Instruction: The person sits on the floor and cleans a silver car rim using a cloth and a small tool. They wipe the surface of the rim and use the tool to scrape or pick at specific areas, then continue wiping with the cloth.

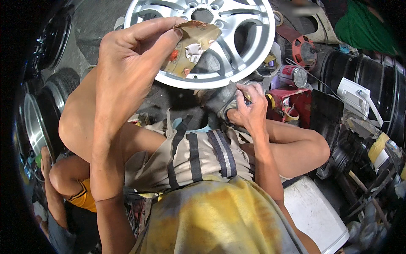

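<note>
My left hand (131,59) is raised at the upper left, its thumb and fingers pinching the edge of a bent, brownish piece of sheet (183,57). A whitish dab of paste and smaller orange-red smears sit on the sheet. Behind it lies a silver alloy wheel rim (259,55) with split spokes, partly covered by the sheet and hand. My right hand (251,106) is just below the rim's lower right edge, apart from it, with fingers curled inward. Something small and dark with yellow shows by its fingers, too little to name.
To the right are a red box (302,99), a tin can (293,76) and a black wheel (351,70). A white container (315,216) stands at the lower right. Another person's knee (69,175) and arm are at the lower left, beside more wheels (36,122).
</note>
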